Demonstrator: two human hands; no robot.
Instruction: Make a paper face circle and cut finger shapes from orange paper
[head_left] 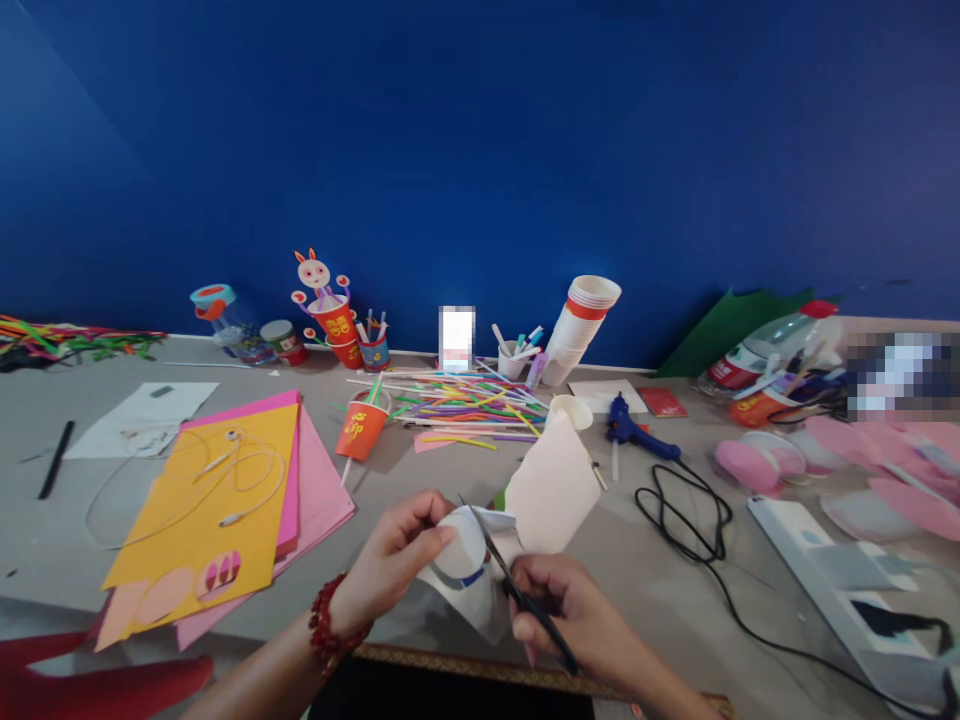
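Left hand pinches rounded white paper piece by its edge, apparently steadying it for black-handled metal scissors gripped in right hand, blades alongside

- Two bare hands work over a grey table; the left hand, a red bead bracelet at its wrist, pinches a round white paper piece between thumb and fingers;
- the right hand grips black scissors, blades at the paper's edge; a larger white sheet stands tilted just beyond;
- to the left, white earphones lie on yellow paper, over pink sheets;
- farther back, colourful thin sticks lie heaped between a tilted orange cup and a blue glue gun;
- behind them, a leaning stack of paper cups and a rabbit-faced figure stand near a blue wall.
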